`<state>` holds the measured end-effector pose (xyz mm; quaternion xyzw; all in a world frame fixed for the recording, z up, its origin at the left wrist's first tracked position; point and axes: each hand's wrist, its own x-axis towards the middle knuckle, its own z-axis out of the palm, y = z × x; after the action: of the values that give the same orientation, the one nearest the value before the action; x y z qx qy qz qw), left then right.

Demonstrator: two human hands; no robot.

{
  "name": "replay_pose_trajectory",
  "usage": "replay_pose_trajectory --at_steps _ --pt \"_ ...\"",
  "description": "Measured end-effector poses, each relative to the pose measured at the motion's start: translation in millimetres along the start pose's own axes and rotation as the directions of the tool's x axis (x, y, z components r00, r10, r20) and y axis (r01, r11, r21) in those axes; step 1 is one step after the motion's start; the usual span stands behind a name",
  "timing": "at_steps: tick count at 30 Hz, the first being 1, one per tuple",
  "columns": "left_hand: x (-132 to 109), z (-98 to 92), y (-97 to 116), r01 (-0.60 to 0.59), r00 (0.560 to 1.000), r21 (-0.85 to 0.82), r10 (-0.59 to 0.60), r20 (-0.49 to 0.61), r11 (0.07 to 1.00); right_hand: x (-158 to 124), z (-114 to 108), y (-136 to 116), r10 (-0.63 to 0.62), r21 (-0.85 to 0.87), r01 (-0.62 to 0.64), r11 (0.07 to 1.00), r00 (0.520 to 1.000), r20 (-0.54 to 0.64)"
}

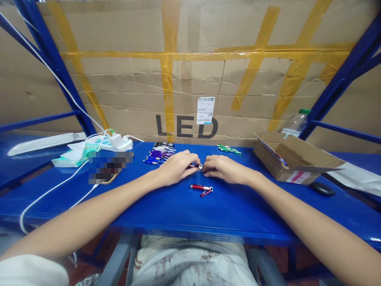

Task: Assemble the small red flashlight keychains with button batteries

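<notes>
My left hand (178,167) pinches a small dark-red keychain flashlight (194,166), its pale round end pointing right. Beside that end, my right hand (222,169) has its fingertips pressed together; whatever they hold is hidden. Just below the hands lies a red keychain flashlight (200,187) with a red carabiner clip. Left of my left hand, several keychain flashlights (156,155) in blue, purple, silver and black lie in a row with their clips. Beyond my right hand are a few green keychain flashlights (229,149).
On the right of the blue table (178,210) stand an open cardboard box (285,174), a black mouse (322,189) and a bottle (297,121). A phone (111,169), a tissue pack (74,155) and a power strip (123,143) with white cables occupy the left. Taped cardboard rises behind.
</notes>
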<state>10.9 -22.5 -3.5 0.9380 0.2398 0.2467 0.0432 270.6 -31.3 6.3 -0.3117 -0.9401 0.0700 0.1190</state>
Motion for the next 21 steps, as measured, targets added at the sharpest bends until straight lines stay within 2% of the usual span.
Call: replay_pose_trajectory --at_steps 9,12,14,16,19,21 --pt "0 5.8 -5 0.099 0.995 -0.079 -0.099 0.012 0.992 1 2 -2 0.009 0.073 -0.007 0.997 1.0 -0.024" --pt "1 7.9 -6 0.127 0.992 -0.113 -0.128 0.005 0.985 0 -2 -3 0.03 0.072 -0.019 0.997 0.988 -0.149" --pt "1 9.3 -7 0.134 0.991 -0.149 -0.135 0.003 0.98 -1 -6 -5 0.057 0.101 -0.03 0.994 0.963 -0.265" --pt "2 10.4 -7 0.132 0.991 -0.187 -0.133 0.005 0.973 -1 -9 -8 0.083 0.17 -0.027 0.985 0.94 -0.33" --pt "2 11.3 -7 0.139 0.99 -0.224 -0.14 0.012 0.965 0 -11 -13 0.084 0.255 0.0 0.967 0.945 -0.317" --pt "2 11.6 -7 0.15 0.988 -0.233 -0.151 0.014 0.961 1 -10 -14 0.058 0.251 0.016 0.968 0.957 -0.286"
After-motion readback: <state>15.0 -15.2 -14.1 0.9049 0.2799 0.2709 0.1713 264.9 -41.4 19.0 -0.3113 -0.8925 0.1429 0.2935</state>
